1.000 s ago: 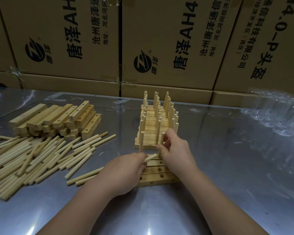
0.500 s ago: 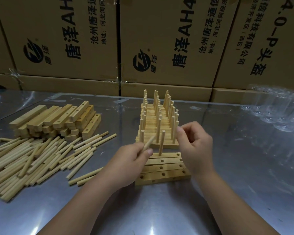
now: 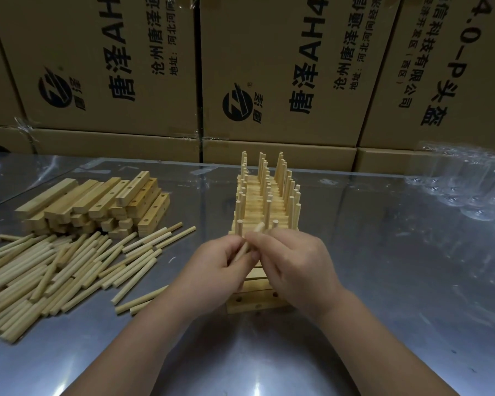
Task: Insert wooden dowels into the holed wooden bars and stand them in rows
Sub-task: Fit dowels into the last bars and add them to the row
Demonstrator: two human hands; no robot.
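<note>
Hands meet above the nearest pale holed wooden bars (image 3: 257,302) on the shiny metal table (image 3: 383,281): left hand (image 3: 220,270) curled round the lower end of one tilted light wooden dowel (image 3: 252,237), right hand (image 3: 295,261) pinching it higher up. Just beyond stand finished rows of dowelled bars (image 3: 265,201). Loose dowels (image 3: 55,264) lie left, a stack of unfilled bars (image 3: 97,204) behind them, brown printed cardboard boxes (image 3: 283,67) farthest back.

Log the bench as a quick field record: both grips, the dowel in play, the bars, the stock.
left grip: holds the tilted dowel
right grip: pinches the same dowel near its top
filled bars: in rows, dowels upright, behind the hands
empty bars: nearest, holes open, partly under the hands
loose dowels: heap at left
spare bars: stacked behind the heap
</note>
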